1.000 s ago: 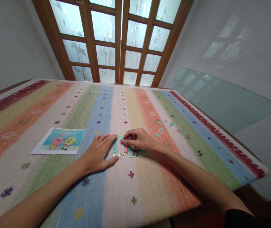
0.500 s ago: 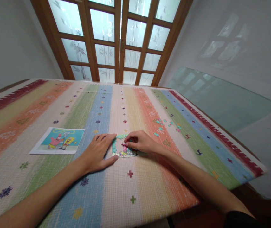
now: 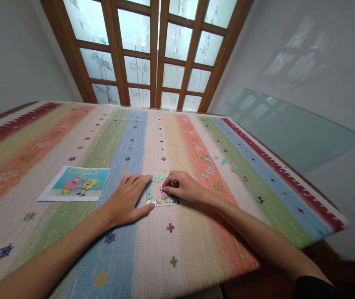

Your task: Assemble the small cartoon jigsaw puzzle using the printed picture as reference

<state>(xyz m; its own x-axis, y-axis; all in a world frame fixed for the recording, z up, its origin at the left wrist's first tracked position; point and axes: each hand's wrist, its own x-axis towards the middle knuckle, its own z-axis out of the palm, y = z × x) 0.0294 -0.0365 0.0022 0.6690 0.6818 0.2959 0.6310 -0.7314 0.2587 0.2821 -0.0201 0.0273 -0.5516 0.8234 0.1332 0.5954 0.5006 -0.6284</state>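
Note:
A partly assembled jigsaw puzzle [image 3: 149,195] lies flat on the striped tablecloth, its border joined on the visible sides and bare cloth showing inside. My left hand [image 3: 126,201] rests at the puzzle's left side with thumb and fingers spread, their tips touching its upper-left and lower-left edges. Over the right half, my right hand [image 3: 183,185] pinches a small pink puzzle piece [image 3: 162,189] between thumb and forefinger, at the inner part of the puzzle. The right hand hides much of the puzzle's right side.
To the left lies a printed reference picture [image 3: 79,182] of cartoon characters. Several loose puzzle pieces [image 3: 210,169], mostly turquoise, are scattered beyond my right hand. A patterned tablecloth [image 3: 155,257] covers the table, whose near edge drops off at lower right.
The right hand's fingers have shifted very slightly, with the pink piece still pinched at the puzzle's interior. My left hand keeps its place; the view has tilted a little.

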